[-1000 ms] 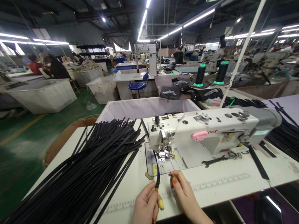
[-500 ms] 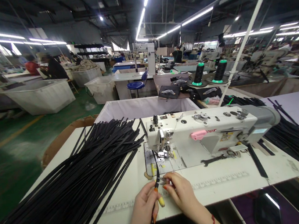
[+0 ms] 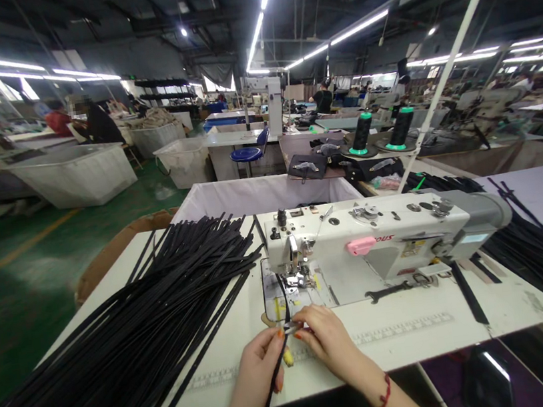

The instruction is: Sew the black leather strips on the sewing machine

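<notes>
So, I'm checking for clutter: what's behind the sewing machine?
A pale bin and two black thread spools show beyond; the sewing machine itself hides the tabletop directly behind it.

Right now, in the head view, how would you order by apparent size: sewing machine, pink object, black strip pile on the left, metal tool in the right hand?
1. Black strip pile
2. Sewing machine
3. Pink object
4. Metal tool, visible part only; the right hand partly hides it

Right fingers [image 3: 308, 315] hide the metal tool [image 3: 291, 327] (partly).
</notes>
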`<act>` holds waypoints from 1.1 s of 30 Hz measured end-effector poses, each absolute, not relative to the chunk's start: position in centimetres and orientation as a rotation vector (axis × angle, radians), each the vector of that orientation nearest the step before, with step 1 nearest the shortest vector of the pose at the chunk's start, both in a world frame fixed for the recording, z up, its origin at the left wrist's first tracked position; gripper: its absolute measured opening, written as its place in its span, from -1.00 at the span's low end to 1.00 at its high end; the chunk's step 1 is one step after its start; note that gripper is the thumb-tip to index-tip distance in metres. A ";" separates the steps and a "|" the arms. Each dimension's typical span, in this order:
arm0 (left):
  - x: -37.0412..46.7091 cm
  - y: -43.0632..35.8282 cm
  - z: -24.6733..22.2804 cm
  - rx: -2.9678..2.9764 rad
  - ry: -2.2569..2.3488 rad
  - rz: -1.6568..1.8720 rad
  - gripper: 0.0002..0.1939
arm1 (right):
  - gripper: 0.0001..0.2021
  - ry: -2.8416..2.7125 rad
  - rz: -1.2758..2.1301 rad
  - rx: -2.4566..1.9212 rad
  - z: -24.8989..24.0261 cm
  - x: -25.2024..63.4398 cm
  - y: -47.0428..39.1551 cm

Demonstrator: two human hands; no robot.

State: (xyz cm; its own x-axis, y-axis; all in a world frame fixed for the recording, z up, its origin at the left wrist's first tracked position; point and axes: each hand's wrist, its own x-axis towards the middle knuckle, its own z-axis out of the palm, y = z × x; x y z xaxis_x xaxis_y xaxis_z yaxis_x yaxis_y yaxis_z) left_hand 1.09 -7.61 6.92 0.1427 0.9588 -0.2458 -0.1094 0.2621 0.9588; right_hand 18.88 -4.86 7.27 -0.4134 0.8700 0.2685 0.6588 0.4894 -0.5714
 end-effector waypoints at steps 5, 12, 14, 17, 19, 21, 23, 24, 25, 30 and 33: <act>1.1 -7.1 7.2 1.022 1.156 0.990 -0.50 | -0.89 -2.211 0.516 -1.236 7.4 18.7 -4.6; 0.8 -6.8 7.4 1.018 1.186 0.981 -0.52 | -0.87 -2.200 0.524 -1.172 7.7 18.6 -4.4; 0.7 -6.7 7.3 1.015 1.173 0.976 -0.53 | -0.87 -2.205 0.519 -1.160 7.7 18.6 -4.3; 0.5 -6.7 7.2 1.005 1.152 0.972 -0.56 | -0.86 -2.222 0.521 -1.136 7.9 18.6 -4.2; 0.5 -6.8 7.2 1.004 1.142 0.981 -0.57 | -0.86 -2.236 0.524 -1.124 8.0 18.5 -4.1; 0.6 -6.9 7.4 0.985 1.148 0.989 -0.58 | -0.86 -2.247 0.519 -1.117 8.0 18.5 -4.0; 0.7 -7.0 7.6 0.965 1.159 0.978 -0.57 | -0.87 -2.213 0.547 -1.122 7.7 18.5 -4.1; 0.7 -7.1 7.8 0.962 1.160 0.966 -0.56 | -0.89 -2.147 0.591 -1.140 7.4 18.6 -4.2; 0.8 -7.1 8.0 0.964 1.163 0.963 -0.55 | -0.90 -2.039 0.658 -1.171 7.1 18.6 -4.4; 0.8 -7.8 7.8 0.905 1.171 0.986 -0.48 | -0.78 -1.455 1.006 -1.231 5.6 18.1 -6.1; 1.0 -8.7 6.7 0.761 1.113 0.970 -0.46 | -0.75 -1.421 1.142 -1.242 5.2 17.1 -7.4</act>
State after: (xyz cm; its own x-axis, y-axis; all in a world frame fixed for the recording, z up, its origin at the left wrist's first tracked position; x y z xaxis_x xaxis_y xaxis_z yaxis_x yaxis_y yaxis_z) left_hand 0.97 -8.67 6.71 0.1386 0.9163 -0.3757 -0.2468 0.3993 0.8829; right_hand 17.13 -7.43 5.18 -0.0885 0.9946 0.0541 0.1614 0.0679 -0.9845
